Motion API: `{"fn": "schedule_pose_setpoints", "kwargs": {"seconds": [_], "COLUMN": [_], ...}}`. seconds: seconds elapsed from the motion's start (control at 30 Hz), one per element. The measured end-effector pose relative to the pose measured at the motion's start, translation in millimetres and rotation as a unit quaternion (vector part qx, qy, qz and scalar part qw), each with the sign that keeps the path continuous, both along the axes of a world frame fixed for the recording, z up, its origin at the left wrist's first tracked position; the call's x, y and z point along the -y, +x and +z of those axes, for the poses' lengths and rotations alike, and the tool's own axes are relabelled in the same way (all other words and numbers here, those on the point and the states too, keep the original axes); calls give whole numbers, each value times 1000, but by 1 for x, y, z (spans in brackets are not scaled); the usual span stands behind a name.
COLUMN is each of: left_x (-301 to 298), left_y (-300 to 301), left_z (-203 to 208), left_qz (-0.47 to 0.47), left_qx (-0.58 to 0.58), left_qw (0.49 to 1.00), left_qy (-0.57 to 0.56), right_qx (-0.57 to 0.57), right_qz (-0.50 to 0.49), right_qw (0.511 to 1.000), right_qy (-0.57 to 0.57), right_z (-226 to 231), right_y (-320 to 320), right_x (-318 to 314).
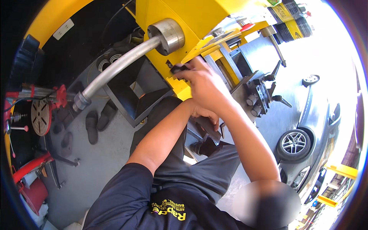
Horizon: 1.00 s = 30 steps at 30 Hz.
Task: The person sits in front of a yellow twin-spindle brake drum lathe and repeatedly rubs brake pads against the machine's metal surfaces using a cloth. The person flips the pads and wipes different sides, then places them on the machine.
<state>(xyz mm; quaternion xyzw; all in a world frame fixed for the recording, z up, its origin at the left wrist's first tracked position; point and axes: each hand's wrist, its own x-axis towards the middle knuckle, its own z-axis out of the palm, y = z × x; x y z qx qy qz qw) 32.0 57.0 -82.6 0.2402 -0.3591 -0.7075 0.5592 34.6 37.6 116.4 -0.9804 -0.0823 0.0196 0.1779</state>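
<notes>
My right hand [205, 82] reaches up to a yellow machine [184, 15] and is closed on a small black knob [177, 69] on its front edge. My left hand [207, 114] lies lower, mostly hidden under my right forearm. Its fingers curl against a dark metal part [210, 132] of the machine, and I cannot make out the grip. A round steel collar [167, 36] on the machine holds a long grey pipe [115, 67] that slants down to the left.
A grey metal block with black levers [260, 96] sits right of my hands. Dark slippers [92, 125] lie on the concrete floor. A round slotted disc [40, 117] and red equipment [32, 191] stand at the left. A silver car [306, 145] is parked at the right.
</notes>
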Motion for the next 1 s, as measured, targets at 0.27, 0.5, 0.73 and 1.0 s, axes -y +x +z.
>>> {"fn": "schedule_pose_setpoints", "kwargs": {"seconds": [0.27, 0.5, 0.73, 1.0], "left_x": [7, 2, 1, -15], "left_y": [3, 5, 7, 17], "left_z": [2, -2, 18, 29], "left_qz": [-17, -37, -77, -50], "left_qx": [19, 48, 101, 161], "left_qw": [1000, 998, 990, 985], "left_qy": [3, 21, 54, 36], "right_qx": [-15, -77, 54, 97], "right_qz": [-170, -12, -284, -378], "right_qw": [966, 990, 945, 901], "right_qy": [-195, 120, 155, 188], "right_z": [-26, 12, 67, 79], "right_y": [16, -1, -31, -55], "right_x": [-26, 11, 53, 73]}}
